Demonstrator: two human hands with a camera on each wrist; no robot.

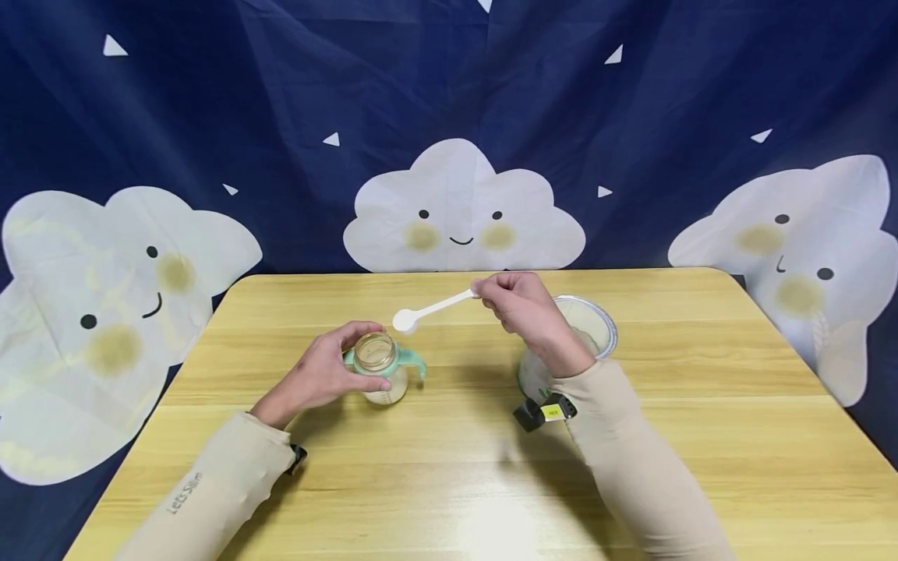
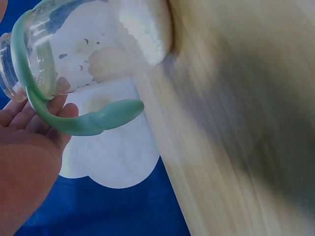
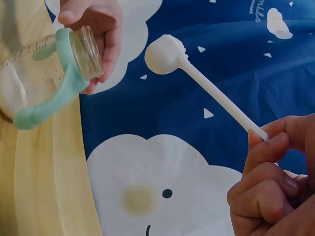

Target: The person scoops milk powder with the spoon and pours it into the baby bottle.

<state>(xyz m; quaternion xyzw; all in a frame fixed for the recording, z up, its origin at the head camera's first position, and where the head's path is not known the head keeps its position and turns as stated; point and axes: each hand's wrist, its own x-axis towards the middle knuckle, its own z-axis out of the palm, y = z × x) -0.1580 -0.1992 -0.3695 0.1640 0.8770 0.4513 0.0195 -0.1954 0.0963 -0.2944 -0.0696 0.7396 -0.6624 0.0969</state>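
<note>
A clear baby bottle (image 1: 387,388) with a mint-green two-handled collar stands uncapped on the table, pale powder at its bottom. My left hand (image 1: 324,365) holds it round the neck, thumb in front and fingers behind. Above and right of the bottle mouth is a white measuring scoop (image 1: 443,304), its bowl heaped with powder in the right wrist view. My right hand (image 1: 522,308) pinches the end of its long handle between thumb and forefinger. The scoop's bowl is apart from the bottle.
An open tin (image 1: 533,378) with a silver rim and pale powder inside stands under my right forearm, partly hidden by it. The wooden table (image 1: 435,467) ends at the back against a dark blue curtain (image 1: 421,78) printed with clouds.
</note>
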